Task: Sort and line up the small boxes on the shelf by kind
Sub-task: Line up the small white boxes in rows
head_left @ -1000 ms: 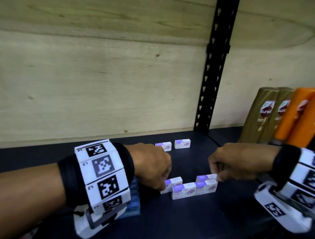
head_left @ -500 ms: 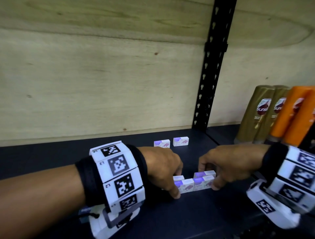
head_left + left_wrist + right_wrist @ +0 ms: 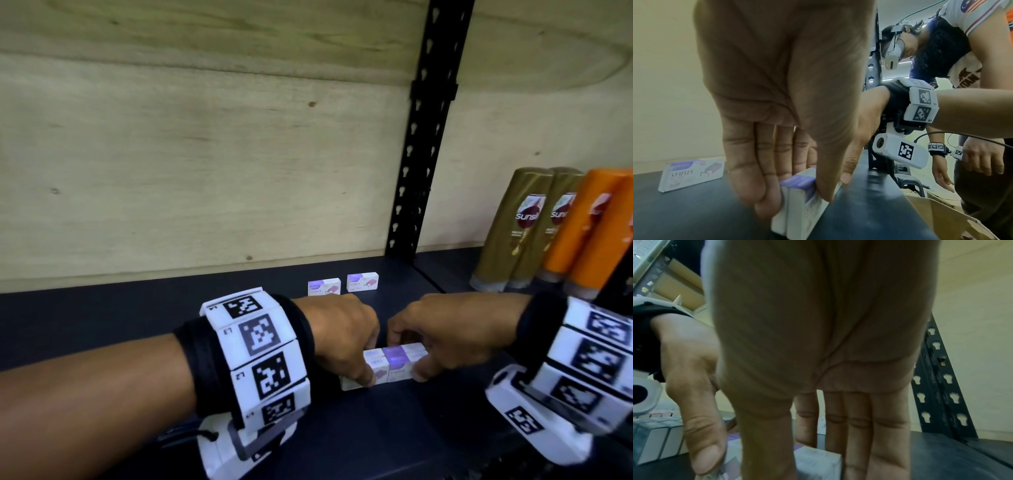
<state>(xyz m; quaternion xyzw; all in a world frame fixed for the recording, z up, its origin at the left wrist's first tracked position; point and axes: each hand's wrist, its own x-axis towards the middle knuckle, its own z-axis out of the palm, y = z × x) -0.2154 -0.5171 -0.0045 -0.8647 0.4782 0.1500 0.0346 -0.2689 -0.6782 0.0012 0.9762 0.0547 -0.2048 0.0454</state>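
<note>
Head view, left to right: the left hand comes in over the dark shelf, thumb at the near face and fingers at the far face of a tight cluster of staple boxes that it pinches at the cluster's left end; the right hand grips the same cluster at its right end, thumb low on the near face, fingers curled over the top; the knuckles of the two hands nearly meet above the boxes; just behind the grip, toward the wooden back wall, two more boxes stand side by side, apart from the cluster; further right of the grip rises a black slotted post, and beyond it stand brown bottles and orange bottles, well clear of both hands. Left wrist view: the fingers and thumb press two white-and-purple boxes between them, standing on edge and touching; a single staples box stands to the left of the grip; to the right a second person with wrist bands stands by the shelf. Right wrist view: the thumb and fingers close on a box; a row of pale boxes sits to the left of the grip, blurred.
</note>
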